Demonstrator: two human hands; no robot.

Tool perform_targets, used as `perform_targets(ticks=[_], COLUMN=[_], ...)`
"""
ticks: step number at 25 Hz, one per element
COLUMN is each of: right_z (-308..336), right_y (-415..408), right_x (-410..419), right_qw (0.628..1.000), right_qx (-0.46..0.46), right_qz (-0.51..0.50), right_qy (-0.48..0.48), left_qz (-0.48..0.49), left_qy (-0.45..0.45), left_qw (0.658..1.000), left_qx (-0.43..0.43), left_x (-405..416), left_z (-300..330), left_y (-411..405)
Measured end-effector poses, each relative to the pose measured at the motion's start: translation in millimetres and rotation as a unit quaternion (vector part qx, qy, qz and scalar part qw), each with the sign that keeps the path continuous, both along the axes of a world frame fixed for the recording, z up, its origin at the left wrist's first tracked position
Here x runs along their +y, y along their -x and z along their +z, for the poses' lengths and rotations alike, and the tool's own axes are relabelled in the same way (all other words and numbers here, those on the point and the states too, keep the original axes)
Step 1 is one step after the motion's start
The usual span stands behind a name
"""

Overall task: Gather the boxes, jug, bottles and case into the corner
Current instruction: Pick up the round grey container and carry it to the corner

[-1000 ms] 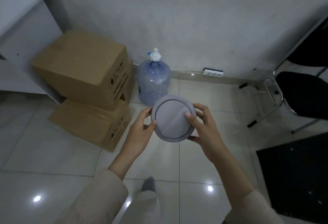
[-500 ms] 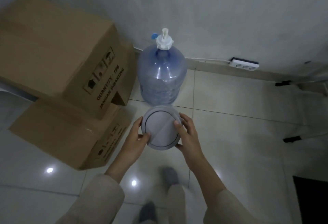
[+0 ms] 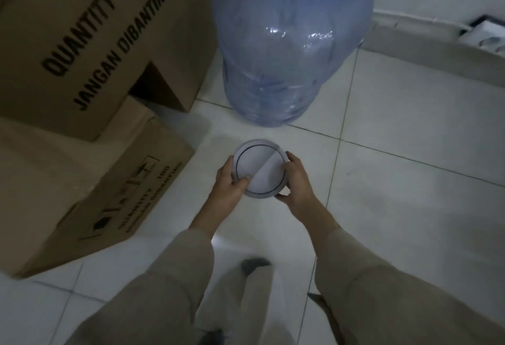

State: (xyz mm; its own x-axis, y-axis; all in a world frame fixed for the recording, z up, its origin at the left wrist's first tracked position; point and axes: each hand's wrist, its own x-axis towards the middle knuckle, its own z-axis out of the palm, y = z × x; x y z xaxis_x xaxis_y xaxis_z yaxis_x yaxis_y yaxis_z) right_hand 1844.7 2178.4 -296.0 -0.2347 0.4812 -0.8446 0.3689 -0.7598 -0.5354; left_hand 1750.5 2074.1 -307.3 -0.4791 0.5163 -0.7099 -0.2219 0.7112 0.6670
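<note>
You hold the round white plastic case with a thin black ring on its lid [image 3: 259, 169] between both hands, low over the pale tiled floor [image 3: 396, 208]. Whether it already rests on the tile you cannot tell from this view. Your left hand [image 3: 231, 184] wraps the rim at 9 o'clock, thumb lying across the lid; your right hand [image 3: 296, 180] curls round the rim at 3 o'clock, fingertips tucked under the lower edge. Neither hand is slack; both are closed on the case.

The translucent blue plastic water jug [image 3: 287, 52] stands at 12 o'clock from the case, near but apart. The upper brown cardboard box with black print [image 3: 90, 38] sits at 10 o'clock, stacked on the lower brown cardboard box [image 3: 82, 188] at 8 o'clock. The free tile between jug and boxes looks like the case's spot.

The case probably weighs little and looks stiff, with a smooth surface that may slip. Keep hold at opposite points of the rim. The lid shows a seam across its middle, so it may hinge or lift; press lightly there.

The jug looks empty, light but bulky, with thin walls that flex; its neck is out of frame. The boxes look rigid; take them under the bottom edges.
</note>
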Motion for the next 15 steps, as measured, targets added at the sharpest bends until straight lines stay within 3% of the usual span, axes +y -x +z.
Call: perform_targets(ticks=[6,9,13,15], right_z=[6,44,116,147], right_y=[-7,4,42,64], right_x=[-16,-29,-59,-84], right_qw=[0.995,0.99,0.986,0.977], right_qx=[-0.071,-0.107,-0.083,-0.063], right_qz=[0.057,0.091,0.132,0.203], right_qy=[0.044,0.007,0.061,0.027], left_qz=[-0.01,0.026,0.099,0.142], left_qy=[-0.008,-0.022,-0.019,-0.012], left_qw=[0.996,0.997,0.995,0.99], left_qx=[-0.083,-0.069,-0.02,0.011], left_x=[-9,-28,-87,-127], left_z=[22,61,126,153], left_y=[-5,-5,9,19])
